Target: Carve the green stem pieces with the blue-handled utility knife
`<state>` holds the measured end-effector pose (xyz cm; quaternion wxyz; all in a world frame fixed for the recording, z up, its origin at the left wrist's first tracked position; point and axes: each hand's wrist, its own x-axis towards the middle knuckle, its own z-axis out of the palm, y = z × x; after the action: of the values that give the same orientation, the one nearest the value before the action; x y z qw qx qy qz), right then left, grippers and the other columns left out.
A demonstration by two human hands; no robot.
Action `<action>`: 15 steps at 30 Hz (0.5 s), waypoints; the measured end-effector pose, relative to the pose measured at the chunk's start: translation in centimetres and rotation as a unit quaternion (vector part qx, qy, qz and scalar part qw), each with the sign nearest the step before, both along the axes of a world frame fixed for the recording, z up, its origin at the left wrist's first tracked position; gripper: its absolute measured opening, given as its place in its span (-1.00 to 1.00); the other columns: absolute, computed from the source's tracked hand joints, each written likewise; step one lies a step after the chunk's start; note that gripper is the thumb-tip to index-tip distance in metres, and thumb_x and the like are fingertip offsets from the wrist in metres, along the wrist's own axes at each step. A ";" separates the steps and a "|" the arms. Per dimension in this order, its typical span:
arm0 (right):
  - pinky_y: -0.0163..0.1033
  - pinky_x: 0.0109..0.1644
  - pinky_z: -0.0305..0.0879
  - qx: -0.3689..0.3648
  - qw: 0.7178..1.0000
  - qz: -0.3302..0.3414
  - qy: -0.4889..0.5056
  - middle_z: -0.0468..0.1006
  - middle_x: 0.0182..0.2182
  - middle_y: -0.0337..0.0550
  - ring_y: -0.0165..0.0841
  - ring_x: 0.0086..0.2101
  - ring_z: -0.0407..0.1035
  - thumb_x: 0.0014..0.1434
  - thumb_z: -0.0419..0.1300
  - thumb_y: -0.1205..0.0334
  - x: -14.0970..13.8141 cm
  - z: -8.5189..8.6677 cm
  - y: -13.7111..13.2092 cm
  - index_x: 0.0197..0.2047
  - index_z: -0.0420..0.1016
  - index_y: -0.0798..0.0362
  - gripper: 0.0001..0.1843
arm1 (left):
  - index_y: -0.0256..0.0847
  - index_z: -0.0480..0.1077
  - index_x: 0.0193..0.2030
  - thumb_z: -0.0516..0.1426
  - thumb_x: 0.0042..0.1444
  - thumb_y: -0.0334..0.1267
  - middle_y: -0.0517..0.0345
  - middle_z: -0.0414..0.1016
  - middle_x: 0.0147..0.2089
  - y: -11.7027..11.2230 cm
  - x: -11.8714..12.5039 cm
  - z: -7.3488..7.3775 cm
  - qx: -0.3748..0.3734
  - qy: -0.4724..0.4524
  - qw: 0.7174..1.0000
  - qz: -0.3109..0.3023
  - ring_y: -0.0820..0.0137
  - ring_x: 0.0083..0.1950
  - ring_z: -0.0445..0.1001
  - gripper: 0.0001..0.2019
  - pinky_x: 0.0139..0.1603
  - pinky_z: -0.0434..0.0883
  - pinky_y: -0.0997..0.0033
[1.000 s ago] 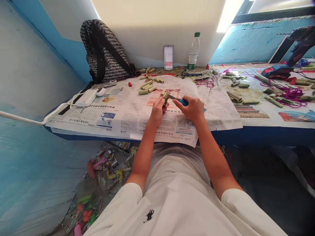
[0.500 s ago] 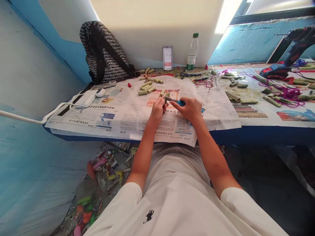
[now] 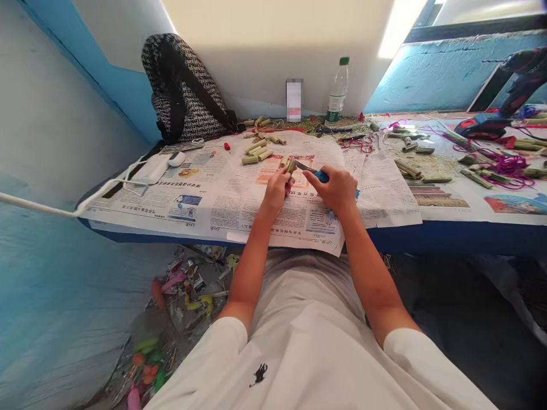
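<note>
My left hand [image 3: 277, 189] is closed round a short green stalk piece [image 3: 290, 167], held upright over the newspaper [image 3: 222, 193]. My right hand [image 3: 338, 188] grips a blue-handled knife [image 3: 315, 172], and its blade tip rests against the top of that piece. Both hands hover just above the table's middle. A small heap of cut green stalk pieces [image 3: 257, 150] lies on the paper just beyond my left hand.
A patterned black-and-white backpack [image 3: 183, 91] leans at the back left, with a water bottle [image 3: 337, 94] at the back. White charger and cable [image 3: 149, 169] lie at the left. More stalks and purple string [image 3: 504, 166], plus a power drill [image 3: 504, 97], fill the right. Litter covers the floor below.
The knife blade has shifted slightly against the stalk piece as my left hand turned it; both hands stay in the same spot.
</note>
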<state>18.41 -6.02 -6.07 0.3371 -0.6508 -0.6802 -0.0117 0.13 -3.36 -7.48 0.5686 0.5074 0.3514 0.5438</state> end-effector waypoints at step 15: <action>-0.15 -0.29 -0.09 -0.022 0.999 0.027 -0.005 0.52 -0.48 -0.08 -0.26 -0.40 0.32 0.36 0.13 -0.46 -0.1 0.1 0.4 -0.48 0.34 -0.03 -0.31 | -0.21 0.48 0.08 0.03 0.33 -0.30 0.27 0.18 -0.37 -0.4 -0.2 -0.3 0.043 0.066 0.997 0.014 0.50 -0.44 0.06 -0.72 -0.40 0.13 0.44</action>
<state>18.31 -5.64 -5.94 0.3194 -0.6396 -0.6991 0.0084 -0.06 -3.81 -7.79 0.5142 0.5614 0.3718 0.5313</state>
